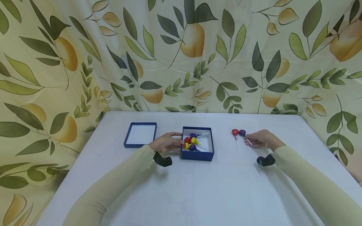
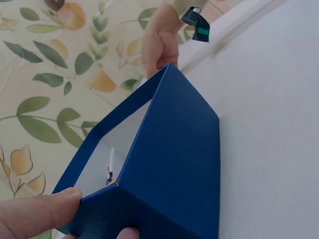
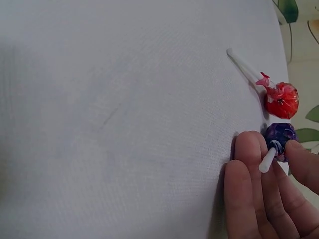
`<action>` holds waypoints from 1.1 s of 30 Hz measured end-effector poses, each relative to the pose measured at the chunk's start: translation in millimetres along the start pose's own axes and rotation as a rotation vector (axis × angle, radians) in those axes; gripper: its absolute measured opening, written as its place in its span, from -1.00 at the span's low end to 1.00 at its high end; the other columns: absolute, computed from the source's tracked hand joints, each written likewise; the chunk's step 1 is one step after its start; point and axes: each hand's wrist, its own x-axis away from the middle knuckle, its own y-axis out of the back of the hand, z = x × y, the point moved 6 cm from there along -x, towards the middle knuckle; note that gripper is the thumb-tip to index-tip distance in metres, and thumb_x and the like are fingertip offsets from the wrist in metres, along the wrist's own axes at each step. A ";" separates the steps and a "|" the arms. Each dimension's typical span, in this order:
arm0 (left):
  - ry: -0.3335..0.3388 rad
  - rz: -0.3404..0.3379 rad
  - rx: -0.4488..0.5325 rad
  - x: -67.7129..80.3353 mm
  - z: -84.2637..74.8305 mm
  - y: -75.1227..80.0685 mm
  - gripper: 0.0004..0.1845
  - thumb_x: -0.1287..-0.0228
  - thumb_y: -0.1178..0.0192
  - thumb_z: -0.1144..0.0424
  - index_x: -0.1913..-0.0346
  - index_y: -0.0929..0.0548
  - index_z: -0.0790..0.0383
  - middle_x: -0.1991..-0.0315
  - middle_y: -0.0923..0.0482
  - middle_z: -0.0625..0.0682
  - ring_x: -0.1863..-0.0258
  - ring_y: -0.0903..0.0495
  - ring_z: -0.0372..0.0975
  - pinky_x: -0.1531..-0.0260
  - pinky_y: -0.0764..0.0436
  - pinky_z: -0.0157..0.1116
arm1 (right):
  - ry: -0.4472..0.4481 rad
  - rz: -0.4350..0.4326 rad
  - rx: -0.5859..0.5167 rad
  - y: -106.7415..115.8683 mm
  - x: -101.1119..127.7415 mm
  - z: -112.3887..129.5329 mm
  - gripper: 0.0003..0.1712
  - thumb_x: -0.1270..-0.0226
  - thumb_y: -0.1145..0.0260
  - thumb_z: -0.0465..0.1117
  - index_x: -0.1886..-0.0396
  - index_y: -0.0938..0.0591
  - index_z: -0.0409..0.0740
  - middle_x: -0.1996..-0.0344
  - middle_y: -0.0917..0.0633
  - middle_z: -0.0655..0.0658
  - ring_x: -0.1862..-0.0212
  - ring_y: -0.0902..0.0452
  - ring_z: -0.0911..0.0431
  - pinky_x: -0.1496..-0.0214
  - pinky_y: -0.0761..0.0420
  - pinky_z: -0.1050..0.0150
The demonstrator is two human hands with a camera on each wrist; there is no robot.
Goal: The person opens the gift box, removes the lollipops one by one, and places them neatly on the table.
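Resting on a smooth white table (image 1: pixel 198 188), the square blue box (image 1: pixel 197 153) has stiff, finely grained cardboard walls and holds several round lollipops (image 1: pixel 191 142) in shiny red, yellow and purple wrappers. The left hand (image 1: pixel 165 142) grips its left wall, thumb and fingers curled at the near corner, while the matching lid (image 1: pixel 140 134) lies just left. The right hand (image 1: pixel 261 139) pinches the thin white stick of a purple lollipop (image 3: pixel 279 137) between thumb and fingertips (image 3: pixel 249 149), its wrapped head just beyond them, touching a red lollipop (image 3: pixel 282 99) on the table.
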 end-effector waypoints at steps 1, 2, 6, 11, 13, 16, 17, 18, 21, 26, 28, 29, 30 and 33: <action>-0.001 -0.004 -0.001 0.0 -0.1 0.1 -0.40 -0.29 -0.12 0.44 -0.37 -0.24 0.19 -0.26 -0.39 0.27 -0.21 -0.47 0.04 -0.18 -0.52 -0.12 | -0.006 0.001 0.004 0.5 -1.2 0.4 -0.62 -0.41 -0.13 -0.16 -0.07 -0.45 -0.35 0.57 -0.73 0.05 0.43 -0.69 0.23 0.21 -0.70 0.38; -0.001 -0.006 0.002 0.0 -0.1 0.1 -0.40 -0.28 -0.12 0.44 -0.37 -0.24 0.18 -0.26 -0.40 0.27 -0.21 -0.47 0.04 -0.18 -0.52 -0.12 | -0.011 0.001 0.012 0.7 -2.0 1.2 -0.61 -0.40 -0.14 -0.16 -0.07 -0.45 -0.36 0.57 -0.72 0.05 0.43 -0.69 0.23 0.21 -0.70 0.38; 0.001 -0.015 0.014 0.0 0.2 0.3 -0.39 -0.27 -0.13 0.45 -0.37 -0.25 0.19 -0.25 -0.40 0.28 -0.20 -0.48 0.05 -0.18 -0.52 -0.13 | -0.026 0.001 0.064 1.6 -5.2 3.0 -0.58 -0.38 -0.17 -0.16 -0.07 -0.45 -0.38 0.58 -0.70 0.04 0.44 -0.67 0.23 0.22 -0.69 0.39; 0.001 -0.012 0.018 0.9 0.0 -0.2 -0.39 -0.28 -0.13 0.45 -0.37 -0.25 0.19 -0.25 -0.40 0.28 -0.21 -0.47 0.06 -0.19 -0.52 -0.12 | -0.029 0.010 0.060 -0.9 -6.1 5.4 -0.63 -0.39 -0.16 -0.19 -0.04 -0.46 -0.37 0.59 -0.71 0.04 0.45 -0.67 0.22 0.24 -0.69 0.40; 0.001 -0.008 0.017 1.1 -0.4 -0.6 -0.39 -0.28 -0.12 0.45 -0.38 -0.24 0.19 -0.26 -0.39 0.28 -0.21 -0.46 0.06 -0.19 -0.51 -0.12 | -0.026 -0.004 0.038 -0.3 -6.6 5.9 -0.69 -0.39 -0.15 -0.21 0.02 -0.49 -0.35 0.60 -0.71 0.03 0.46 -0.67 0.22 0.25 -0.69 0.41; 0.001 -0.007 0.017 1.3 -0.7 -0.7 -0.38 -0.28 -0.12 0.45 -0.38 -0.23 0.19 -0.27 -0.39 0.27 -0.21 -0.46 0.06 -0.20 -0.51 -0.12 | -0.019 -0.034 0.027 1.8 -7.0 6.6 -0.77 -0.39 -0.14 -0.22 0.12 -0.53 -0.32 0.62 -0.70 0.03 0.48 -0.67 0.22 0.28 -0.69 0.41; 0.001 -0.009 0.017 1.4 -0.8 -0.8 -0.38 -0.27 -0.13 0.45 -0.38 -0.23 0.19 -0.27 -0.39 0.28 -0.21 -0.46 0.06 -0.20 -0.51 -0.12 | -0.017 -0.043 0.027 2.3 -7.0 6.7 -0.77 -0.39 -0.14 -0.22 0.12 -0.52 -0.32 0.63 -0.70 0.03 0.49 -0.67 0.22 0.29 -0.69 0.41; 0.002 -0.010 0.018 1.5 -0.7 -0.7 -0.38 -0.27 -0.13 0.46 -0.38 -0.23 0.19 -0.27 -0.39 0.27 -0.21 -0.46 0.06 -0.20 -0.51 -0.12 | -0.016 -0.047 0.027 2.3 -6.7 6.9 -0.77 -0.40 -0.14 -0.22 0.12 -0.53 -0.32 0.64 -0.70 0.03 0.49 -0.67 0.22 0.29 -0.69 0.41; 0.004 -0.014 0.020 1.2 -0.3 -0.6 -0.38 -0.27 -0.13 0.46 -0.38 -0.24 0.18 -0.27 -0.39 0.27 -0.21 -0.46 0.05 -0.19 -0.51 -0.12 | -0.012 -0.036 0.035 1.6 -5.6 7.2 -0.74 -0.41 -0.12 -0.22 0.07 -0.51 -0.34 0.63 -0.71 0.04 0.48 -0.67 0.22 0.28 -0.69 0.41; 0.000 -0.012 0.021 0.0 0.2 -0.1 -0.39 -0.27 -0.13 0.45 -0.37 -0.24 0.19 -0.26 -0.39 0.28 -0.22 -0.46 0.06 -0.19 -0.51 -0.12 | -0.016 -0.022 0.088 -0.1 -3.0 8.3 -0.72 -0.39 -0.14 -0.20 0.07 -0.50 -0.35 0.64 -0.68 0.04 0.51 -0.64 0.24 0.31 -0.69 0.41; -0.001 -0.010 0.020 -0.1 0.0 -0.1 -0.39 -0.28 -0.12 0.45 -0.38 -0.24 0.20 -0.26 -0.39 0.29 -0.22 -0.46 0.06 -0.19 -0.51 -0.12 | -0.018 -0.019 0.105 -0.7 -1.8 9.0 -0.73 -0.38 -0.16 -0.20 0.09 -0.51 -0.34 0.65 -0.66 0.04 0.53 -0.62 0.25 0.31 -0.69 0.41; -0.001 -0.009 0.022 0.1 -0.1 -0.1 -0.39 -0.28 -0.12 0.45 -0.38 -0.24 0.20 -0.26 -0.39 0.29 -0.22 -0.46 0.06 -0.19 -0.51 -0.12 | -0.017 -0.019 0.111 -0.6 -1.4 9.2 -0.72 -0.38 -0.16 -0.20 0.09 -0.51 -0.36 0.66 -0.65 0.04 0.53 -0.61 0.25 0.31 -0.69 0.41; -0.001 -0.009 0.022 0.2 -0.1 -0.1 -0.39 -0.28 -0.12 0.45 -0.38 -0.24 0.20 -0.26 -0.40 0.28 -0.22 -0.46 0.06 -0.19 -0.51 -0.12 | -0.018 -0.027 0.121 -0.4 -1.1 9.4 -0.72 -0.38 -0.16 -0.20 0.10 -0.52 -0.36 0.66 -0.64 0.04 0.53 -0.61 0.25 0.31 -0.69 0.40; 0.000 -0.010 0.022 1.1 -0.3 -0.6 -0.39 -0.28 -0.13 0.45 -0.37 -0.25 0.19 -0.26 -0.40 0.28 -0.21 -0.46 0.06 -0.19 -0.51 -0.12 | -0.024 -0.069 0.138 0.2 0.5 9.9 -0.69 -0.38 -0.17 -0.20 0.08 -0.54 -0.40 0.67 -0.64 0.03 0.54 -0.60 0.24 0.32 -0.69 0.39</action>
